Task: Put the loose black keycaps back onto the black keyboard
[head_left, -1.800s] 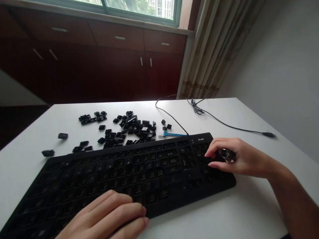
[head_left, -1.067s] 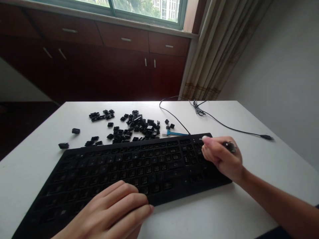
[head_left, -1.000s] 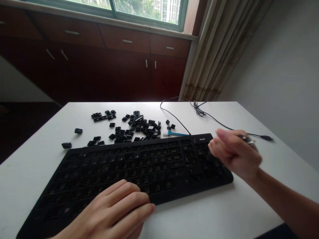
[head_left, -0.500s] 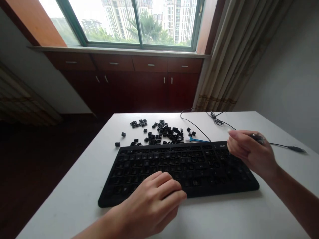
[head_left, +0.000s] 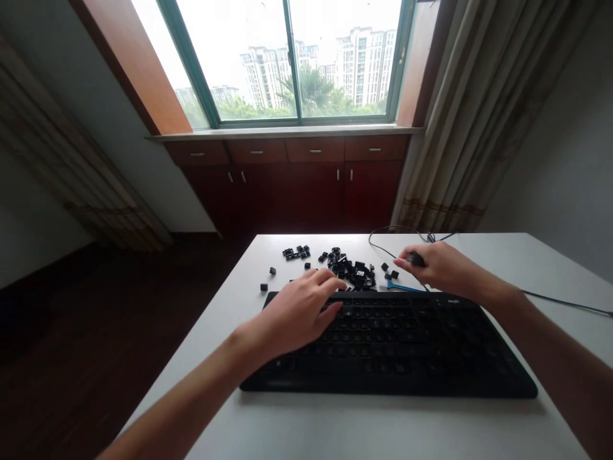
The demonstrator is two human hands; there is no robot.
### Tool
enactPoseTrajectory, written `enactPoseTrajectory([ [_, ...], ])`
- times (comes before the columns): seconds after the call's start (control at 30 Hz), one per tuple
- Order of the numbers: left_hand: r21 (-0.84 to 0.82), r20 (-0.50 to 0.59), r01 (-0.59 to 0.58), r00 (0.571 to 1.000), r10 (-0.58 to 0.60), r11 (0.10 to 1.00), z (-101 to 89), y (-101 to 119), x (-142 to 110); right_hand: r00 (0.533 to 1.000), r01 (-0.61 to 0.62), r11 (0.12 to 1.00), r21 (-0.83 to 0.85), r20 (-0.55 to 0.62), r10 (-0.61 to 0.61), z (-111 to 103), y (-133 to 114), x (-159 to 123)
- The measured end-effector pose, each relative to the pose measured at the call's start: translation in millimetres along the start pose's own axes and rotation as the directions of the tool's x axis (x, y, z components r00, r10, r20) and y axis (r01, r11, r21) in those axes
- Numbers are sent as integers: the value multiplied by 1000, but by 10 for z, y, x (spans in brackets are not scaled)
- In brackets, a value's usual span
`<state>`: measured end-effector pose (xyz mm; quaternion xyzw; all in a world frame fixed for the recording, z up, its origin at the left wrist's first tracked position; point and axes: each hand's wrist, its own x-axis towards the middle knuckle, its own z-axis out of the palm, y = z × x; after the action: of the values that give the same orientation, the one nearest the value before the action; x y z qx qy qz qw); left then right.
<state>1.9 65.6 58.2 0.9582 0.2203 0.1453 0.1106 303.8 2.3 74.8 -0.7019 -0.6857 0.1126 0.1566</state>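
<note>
A black keyboard (head_left: 393,377) with its keycaps off lies across the white table. My left hand (head_left: 301,306) reaches over its upper left part, fingers stretched toward a pile of loose black keycaps (head_left: 359,273) behind it, thumb apart; nothing shows in it. My right hand (head_left: 438,265) is above the keyboard's far right edge, closed around a black object with a rounded end (head_left: 414,258); the rest of that object is hidden by the fingers. A thin blue tool (head_left: 402,287) lies behind the keyboard, close to the right hand.
Single keycaps (head_left: 264,287) lie near the white table's (head_left: 282,428) left edge, and a small group (head_left: 297,253) sits farther back. A black cable (head_left: 376,245) loops at the back and runs on to the right. Beyond stand red cabinets (head_left: 297,198) under a window.
My left hand has moved from the keyboard's front edge forward to its back, fingers opening out. My right hand has moved left and back, still holding the black object. The camera view has shifted.
</note>
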Motion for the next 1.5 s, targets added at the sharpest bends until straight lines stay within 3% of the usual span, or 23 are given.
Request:
enactPoseTrajectory([
  [0.1,164,175,127,972,-155,978,-308,-294,270,997,5,1000,29,82,-7,-135,-135,148],
  [0.2,248,287,185,924,-254,951,-452,-564,476,996,65,997,44,65,-68,-168,-280,233],
  [0.43,143,416,124,892,-173,982,-293,-805,590,979,204,978,-34,40,-202,24,-442,279],
  [0.73,77,387,92,915,-114,993,-168,-1029,510,975,198,966,-169,134,-176,153,-499,304],
  [1.1,104,415,138,894,-169,985,-141,-954,540,970,201,955,-220,179,-163,180,-483,306],
  [1.3,137,382,137,907,-180,981,-156,-879,561,970,197,957,-213,185,-159,167,-468,307],
  [1.5,128,371,108,917,-148,986,-117,-951,571,968,186,962,-201,207,-144,146,-389,291],
])
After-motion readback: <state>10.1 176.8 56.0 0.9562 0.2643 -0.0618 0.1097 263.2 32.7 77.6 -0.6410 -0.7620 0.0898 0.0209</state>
